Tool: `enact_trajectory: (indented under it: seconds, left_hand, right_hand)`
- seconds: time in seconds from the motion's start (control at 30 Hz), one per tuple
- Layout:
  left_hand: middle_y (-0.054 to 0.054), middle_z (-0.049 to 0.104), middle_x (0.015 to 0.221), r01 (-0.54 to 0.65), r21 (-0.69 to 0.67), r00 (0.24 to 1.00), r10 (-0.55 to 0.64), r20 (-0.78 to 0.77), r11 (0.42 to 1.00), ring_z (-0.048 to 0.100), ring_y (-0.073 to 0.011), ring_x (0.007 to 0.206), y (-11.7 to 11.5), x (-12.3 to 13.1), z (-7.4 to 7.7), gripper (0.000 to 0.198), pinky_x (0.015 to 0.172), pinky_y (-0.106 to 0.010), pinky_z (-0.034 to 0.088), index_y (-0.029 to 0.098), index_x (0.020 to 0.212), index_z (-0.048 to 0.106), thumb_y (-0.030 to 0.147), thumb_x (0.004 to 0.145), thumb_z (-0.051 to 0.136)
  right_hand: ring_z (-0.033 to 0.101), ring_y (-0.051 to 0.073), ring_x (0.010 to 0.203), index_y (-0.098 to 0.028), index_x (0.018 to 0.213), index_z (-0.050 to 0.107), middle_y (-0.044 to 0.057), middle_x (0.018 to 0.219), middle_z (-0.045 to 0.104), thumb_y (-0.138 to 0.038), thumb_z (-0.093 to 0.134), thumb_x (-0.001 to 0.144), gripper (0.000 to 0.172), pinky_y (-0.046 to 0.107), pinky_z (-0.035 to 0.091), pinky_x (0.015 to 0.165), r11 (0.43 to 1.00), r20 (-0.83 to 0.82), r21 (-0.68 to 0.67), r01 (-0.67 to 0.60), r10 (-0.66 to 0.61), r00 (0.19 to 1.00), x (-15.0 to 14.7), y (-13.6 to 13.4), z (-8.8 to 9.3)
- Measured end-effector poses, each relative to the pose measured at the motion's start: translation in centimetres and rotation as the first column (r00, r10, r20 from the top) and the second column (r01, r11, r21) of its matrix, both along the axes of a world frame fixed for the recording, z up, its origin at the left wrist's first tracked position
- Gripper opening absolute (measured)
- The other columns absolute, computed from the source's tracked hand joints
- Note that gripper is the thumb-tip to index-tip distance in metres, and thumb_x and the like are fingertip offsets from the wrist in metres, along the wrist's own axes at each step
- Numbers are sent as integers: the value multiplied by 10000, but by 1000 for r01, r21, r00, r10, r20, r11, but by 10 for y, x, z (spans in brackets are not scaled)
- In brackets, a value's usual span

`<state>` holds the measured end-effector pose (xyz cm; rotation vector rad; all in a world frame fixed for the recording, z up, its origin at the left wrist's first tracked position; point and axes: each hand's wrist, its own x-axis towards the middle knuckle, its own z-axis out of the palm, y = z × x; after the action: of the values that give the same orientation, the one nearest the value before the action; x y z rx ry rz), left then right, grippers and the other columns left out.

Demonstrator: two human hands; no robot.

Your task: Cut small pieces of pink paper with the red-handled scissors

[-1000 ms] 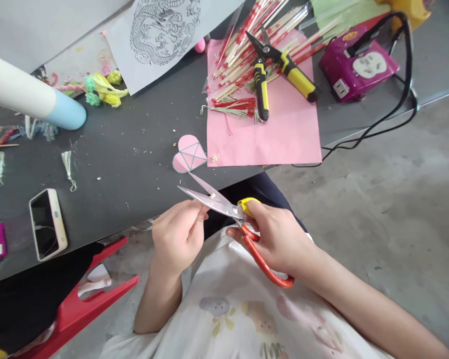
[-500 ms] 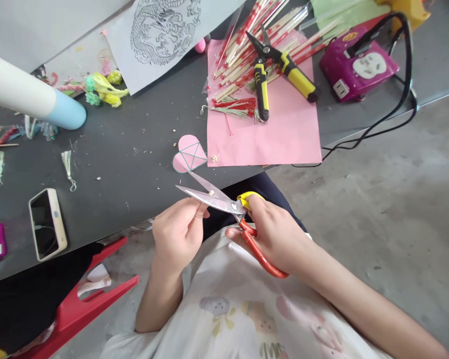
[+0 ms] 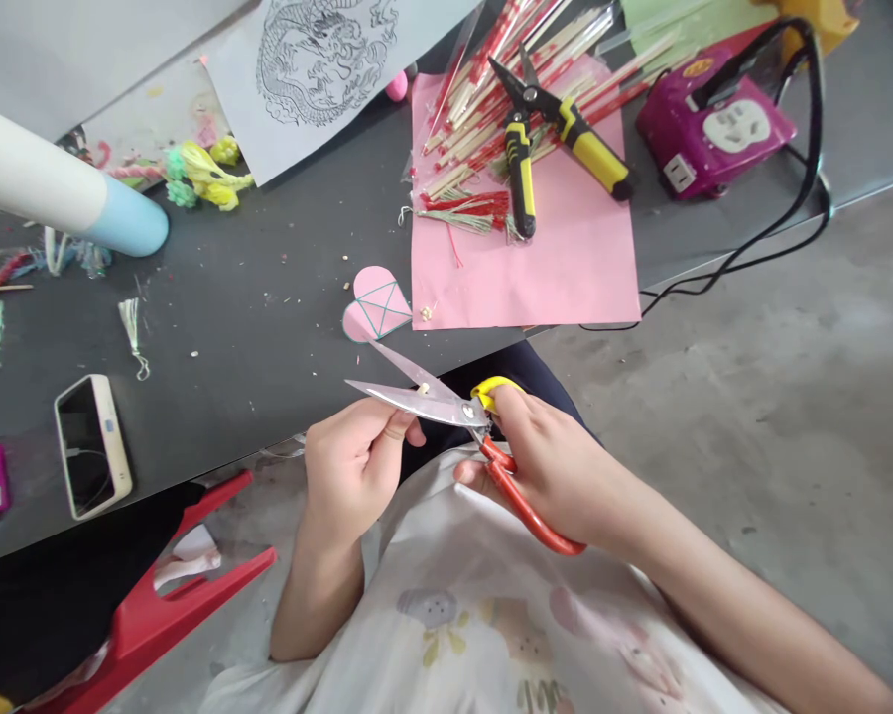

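My right hand [image 3: 547,451] grips scissors [image 3: 446,407] with one yellow and one red handle, their blades spread apart and pointing left. Beneath the lower blade, my left hand [image 3: 357,461] is closed in a pinch on a small pale stick [image 3: 424,388]. Only the tip of that stick shows, between the two blades; my fingers and the blade hide the rest. Just beyond the blade points, a pink paper heart [image 3: 377,302] with green lines lies on the dark table [image 3: 268,327].
Pink paper [image 3: 566,283] on the right bears red-and-white sticks [image 3: 483,109] and yellow-black pliers [image 3: 525,169]. A purple power socket [image 3: 714,124] with a black cable [image 3: 815,129] stands beside it. To the left are a phone [image 3: 93,446], a tassel [image 3: 132,332] and a red chair [image 3: 156,605].
The scissors have shifted very slightly, and a little more of the stick's tip shows between the blades. Both hands keep nearly the same pose.
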<state>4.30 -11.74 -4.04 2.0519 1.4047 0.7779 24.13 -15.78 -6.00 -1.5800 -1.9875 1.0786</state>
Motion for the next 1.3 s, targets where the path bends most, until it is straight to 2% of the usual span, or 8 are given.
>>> enact_trajectory:
  seconds: [0.2, 0.37, 0.67, 0.8, 0.9, 0.97, 1.13, 1.3]
  left_hand:
    - [44, 659, 610, 51, -16, 999, -51, -10, 999, 607, -69, 564, 2, -2, 1, 272, 556, -181, 440, 199, 652, 629, 162, 915, 570]
    - [45, 632, 577, 76, 5, 995, -76, -59, 997, 573, -62, 525, 4, -2, 2, 289, 540, -177, 430, 190, 639, 607, 161, 922, 555]
    - [44, 626, 555, 86, -9, 993, -86, -77, 996, 552, -64, 486, 8, 0, 0, 317, 519, -187, 420, 195, 635, 598, 199, 945, 532]
    - [31, 645, 605, 107, 131, 979, -81, -188, 986, 577, -77, 536, 4, 4, -3, 254, 564, -198, 422, 193, 687, 602, 153, 930, 537]
    - [-9, 680, 687, 104, 370, 936, 35, -352, 923, 605, -110, 604, 0, 9, -10, 106, 623, -224, 429, 179, 801, 635, 130, 887, 598]
    - [-20, 683, 691, 93, 470, 912, 114, -393, 878, 600, -121, 602, -3, 10, -15, 63, 633, -234, 427, 168, 832, 644, 124, 871, 622]
    - [-9, 671, 666, 122, 463, 908, 90, -409, 878, 596, -127, 592, -4, 9, -21, 134, 653, -234, 441, 182, 913, 677, 97, 888, 577]
    - [-14, 694, 707, 125, 429, 923, 53, -380, 894, 637, -134, 654, -3, 6, -20, 164, 678, -230, 466, 190, 906, 680, 77, 883, 563]
  right_hand:
    - [537, 177, 673, -220, 841, 381, 56, 834, 594, -680, 501, 881, 477, 296, 438, 588, 996, -21, -85, -7, 5, 1000, 3, 1, 4]
    - [488, 140, 585, -217, 811, 411, 16, 757, 579, -679, 506, 879, 477, 260, 377, 542, 991, 2, -120, 59, -60, 998, -2, 2, 3]
    - [334, 108, 482, -243, 713, 283, -43, 571, 447, -621, 519, 878, 475, 245, 237, 480, 983, 79, -145, 111, -100, 992, -4, 3, -4]
    - [301, 106, 474, -246, 701, 243, -44, 560, 433, -619, 510, 874, 490, 249, 221, 481, 981, 103, -147, 125, -111, 988, -5, 4, -2]
    - [327, 107, 480, -243, 697, 251, -36, 584, 457, -614, 511, 877, 488, 249, 233, 490, 981, 101, -143, 132, -118, 988, -5, 5, -1]
    - [372, 112, 483, -239, 704, 294, -28, 605, 491, -619, 511, 880, 471, 247, 252, 495, 980, 87, -153, 125, -112, 990, -6, 6, -1]
    - [504, 145, 550, -219, 807, 426, 9, 714, 582, -660, 490, 889, 454, 254, 345, 533, 978, 49, -194, 81, -72, 996, -5, 6, -1]
    - [555, 181, 624, -216, 838, 400, 58, 799, 610, -667, 431, 915, 458, 291, 408, 567, 981, 46, -186, 50, -42, 998, -7, 4, -3]
